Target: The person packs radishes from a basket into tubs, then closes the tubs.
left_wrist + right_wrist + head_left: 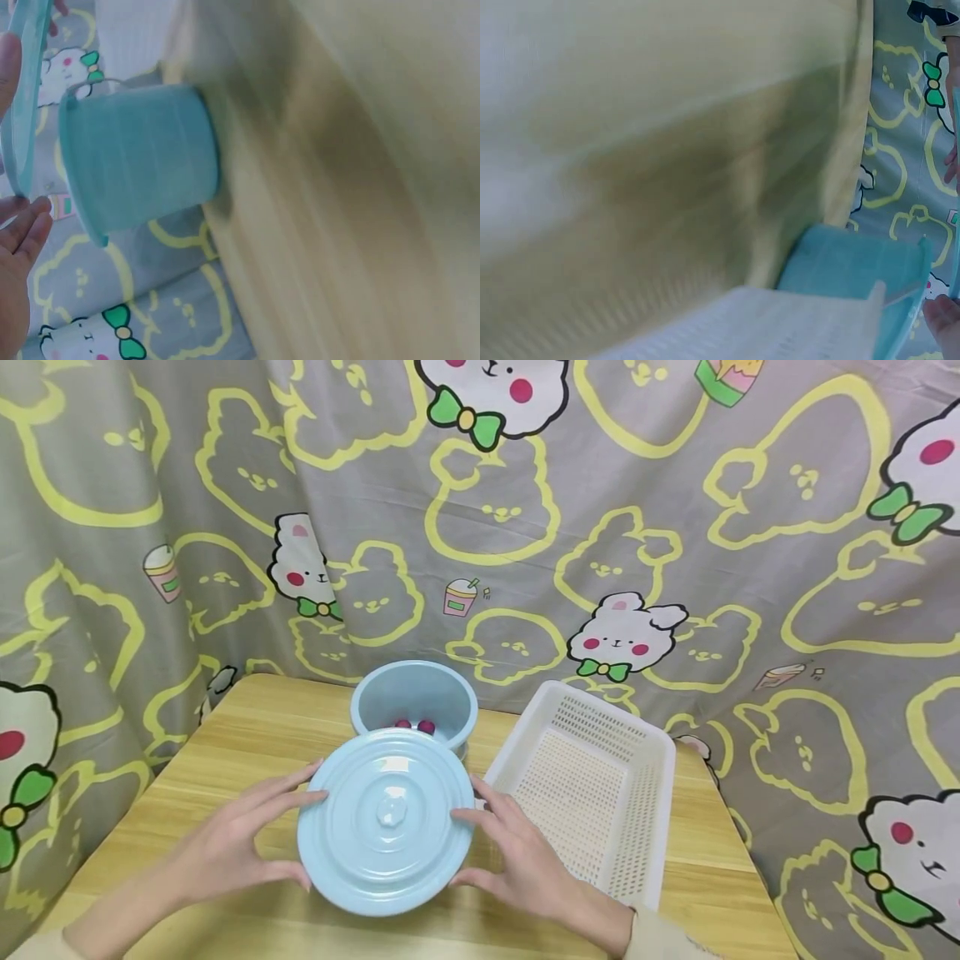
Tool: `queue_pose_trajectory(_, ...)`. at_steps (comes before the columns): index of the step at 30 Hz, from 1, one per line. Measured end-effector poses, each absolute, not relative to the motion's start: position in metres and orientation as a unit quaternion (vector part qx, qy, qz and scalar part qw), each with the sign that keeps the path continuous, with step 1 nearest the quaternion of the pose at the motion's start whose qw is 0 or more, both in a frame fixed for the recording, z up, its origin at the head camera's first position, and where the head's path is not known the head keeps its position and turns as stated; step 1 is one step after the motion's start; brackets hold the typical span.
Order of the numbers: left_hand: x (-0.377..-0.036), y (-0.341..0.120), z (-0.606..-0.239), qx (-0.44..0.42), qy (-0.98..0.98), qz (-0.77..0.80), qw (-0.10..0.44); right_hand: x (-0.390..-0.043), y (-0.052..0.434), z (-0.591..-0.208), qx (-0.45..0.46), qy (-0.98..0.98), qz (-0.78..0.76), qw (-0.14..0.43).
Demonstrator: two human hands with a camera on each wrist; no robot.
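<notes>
A round light-blue lid (352,852) with a small knob in its middle is held between both hands. My left hand (217,852) grips its left edge, fingertips on the rim and thumb lower down. At the right edge my right hand (521,856) grips it the same way. Just behind the lid stands a light-blue bucket (414,685), uncovered, with a few dark red round things (426,727) inside. The lid hides the bucket's lower front in the head view. From the left wrist view, the bucket (142,157) stands on the table and the lid (26,112) is raised apart from it.
A white perforated plastic basket (660,810) stands right of the bucket, close beside my right hand. Everything rests on a wood-grain table (277,718). A grey curtain (517,502) with yellow cartoon outlines hangs behind and around the table.
</notes>
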State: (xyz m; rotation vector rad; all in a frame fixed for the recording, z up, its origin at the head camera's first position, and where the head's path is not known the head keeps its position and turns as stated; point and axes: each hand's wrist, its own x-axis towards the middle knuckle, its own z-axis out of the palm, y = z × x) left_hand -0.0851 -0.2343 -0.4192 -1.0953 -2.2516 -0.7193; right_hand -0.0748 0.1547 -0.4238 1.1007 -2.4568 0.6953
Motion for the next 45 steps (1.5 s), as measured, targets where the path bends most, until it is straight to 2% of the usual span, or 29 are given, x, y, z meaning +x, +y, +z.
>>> queue_pose_trajectory(11, -0.112, -0.234, -0.402, -0.395, -0.841, -0.265, 0.258, -0.108, 0.156, -0.392, 0.382, -0.882, 0.246, 0.128)
queue_pose_trajectory(19, -0.136, -0.229, -0.390, -0.369, -0.859, -0.251, 0.250, -0.147, 0.160, -0.380, 0.390, -0.882, 0.247, 0.094)
queue_pose_trajectory(30, -0.171, -0.221, -0.396, -0.327, -0.882, -0.283, 0.187, -0.192, 0.164, -0.383, 0.355, -0.897, 0.262, 0.033)
queue_pose_trajectory(39, -0.195, -0.213, -0.405, -0.292, -0.894, -0.306, 0.145, -0.213, 0.167, -0.388, 0.321, -0.909, 0.267, -0.018)
queue_pose_trajectory(45, -0.205, -0.213, -0.412, -0.283, -0.898, -0.313, 0.124, -0.228, 0.168, -0.390, 0.319, -0.911, 0.261, -0.026)
